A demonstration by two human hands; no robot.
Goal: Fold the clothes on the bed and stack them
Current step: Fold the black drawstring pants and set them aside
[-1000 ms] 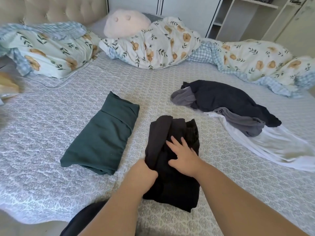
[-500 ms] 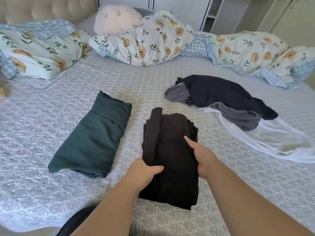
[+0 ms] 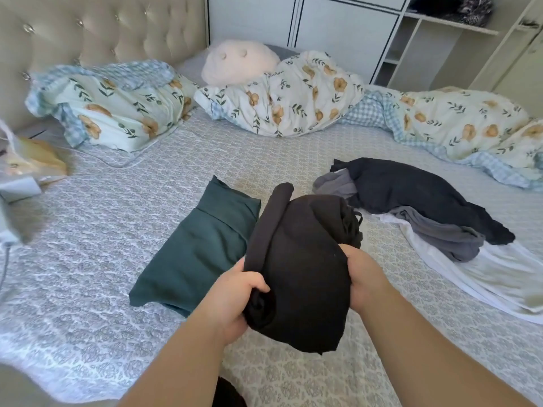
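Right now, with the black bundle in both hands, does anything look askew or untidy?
Yes: the black bundle, gripped by the left hand and right hand, is loose, with a rolled edge sticking out at its top left. The green garment lies neatly folded; the unfolded pile remains crumpled to the right.

A black garment [image 3: 305,268], a teal folded one [image 3: 202,248], then navy [image 3: 411,195], grey [image 3: 440,233] and white [image 3: 484,274] clothes lie on a pale grey patterned bedspread [image 3: 117,230]; the duvet [image 3: 293,95] is cream with orange flowers.
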